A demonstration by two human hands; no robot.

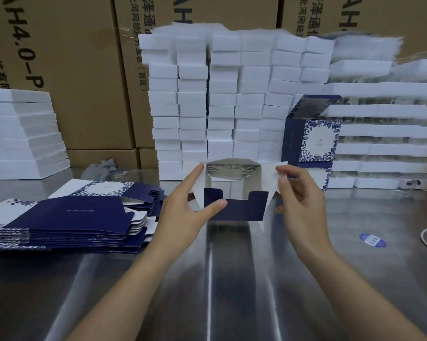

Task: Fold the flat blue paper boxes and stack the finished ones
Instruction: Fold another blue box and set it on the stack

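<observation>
The blue paper box [234, 209] hangs half-open over the steel table [232, 279], left hand [183, 217] pinching its navy front flap, right hand [303, 205] pinching a white side flap. Uneven pressing could crease a flap, I reckon.

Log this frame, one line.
step: folding | left hand: grips held box | right hand: pinches flap | flat boxes: stacked left | assembled box: upright, right
</observation>
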